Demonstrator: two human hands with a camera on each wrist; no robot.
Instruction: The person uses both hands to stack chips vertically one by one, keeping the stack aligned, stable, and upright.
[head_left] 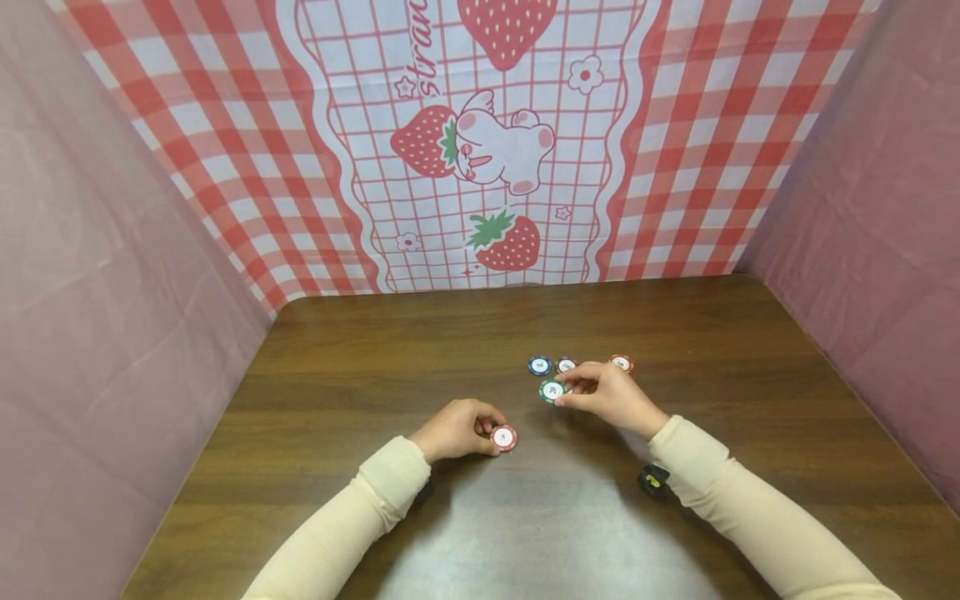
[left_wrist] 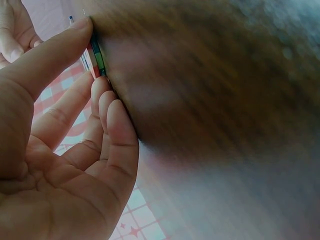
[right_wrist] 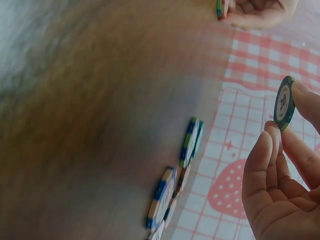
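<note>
A green chip (head_left: 552, 391) marked 20 is pinched between the thumb and fingers of the right hand (head_left: 618, 402). In the right wrist view this green chip (right_wrist: 284, 103) stands on edge, held up off the tabletop. The left hand (head_left: 452, 428) grips a red chip (head_left: 504, 437) marked 5, with its number facing up. A green edge (left_wrist: 98, 57) shows against the red one in the left wrist view, between thumb and fingers. Just beyond the right hand lie a blue chip (head_left: 539, 365) and a dark chip (head_left: 566, 365).
An orange-red chip (head_left: 621, 362) lies behind the right hand. In the right wrist view several chips lie together, some seemingly stacked, including a blue-edged one (right_wrist: 161, 198). The brown wooden table (head_left: 360, 350) meets a checked strawberry cloth (head_left: 262, 150) at the back, with pink cloth (head_left: 877, 217) at the sides.
</note>
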